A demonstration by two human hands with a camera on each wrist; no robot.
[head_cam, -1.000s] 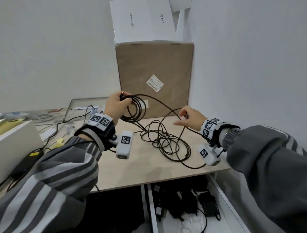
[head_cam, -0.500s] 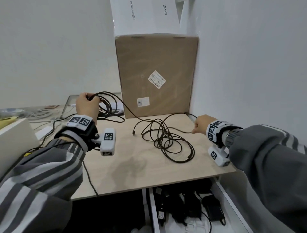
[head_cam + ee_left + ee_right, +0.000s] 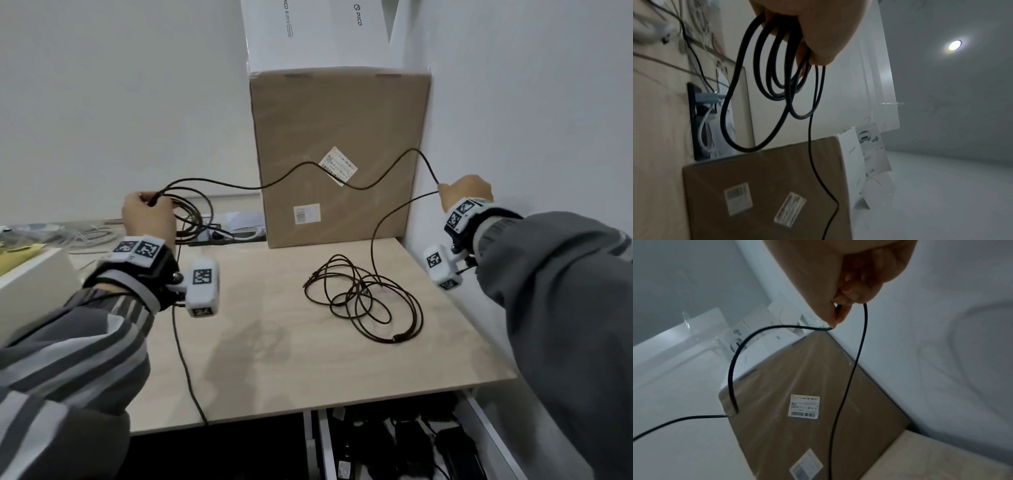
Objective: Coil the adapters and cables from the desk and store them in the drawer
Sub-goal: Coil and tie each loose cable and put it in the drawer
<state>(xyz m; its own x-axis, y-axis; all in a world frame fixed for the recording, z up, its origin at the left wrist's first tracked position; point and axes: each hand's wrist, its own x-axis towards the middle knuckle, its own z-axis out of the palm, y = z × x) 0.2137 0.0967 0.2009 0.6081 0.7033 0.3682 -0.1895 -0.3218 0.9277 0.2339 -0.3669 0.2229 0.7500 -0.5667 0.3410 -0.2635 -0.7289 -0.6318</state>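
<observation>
**Black cable, part-coiled, held between two hands above desk**

Item: black cable (image 3: 359,186); several finished loops hang from the left hand (image 3: 149,219), whose fingers are curled round the bundle (the left wrist view shows the loops dangling below the fist); one strand runs in a wavy line across to the right hand (image 3: 466,193), which pinches it between thumb and fingertips (image 3: 835,316); from that pinch the cable drops to a loose, uncoiled tangle lying on the desk (image 3: 274,359), right of centre.

Setting: brown cardboard box (image 3: 339,137) standing upright at the back of the desk, against the wall corner, two white labels on its face; white carton (image 3: 318,31) on top of it; open drawer (image 3: 489,435) below the desk's front edge, dark adapters (image 3: 411,442) lying inside; white cables (image 3: 89,236) at far left of the desk.
</observation>
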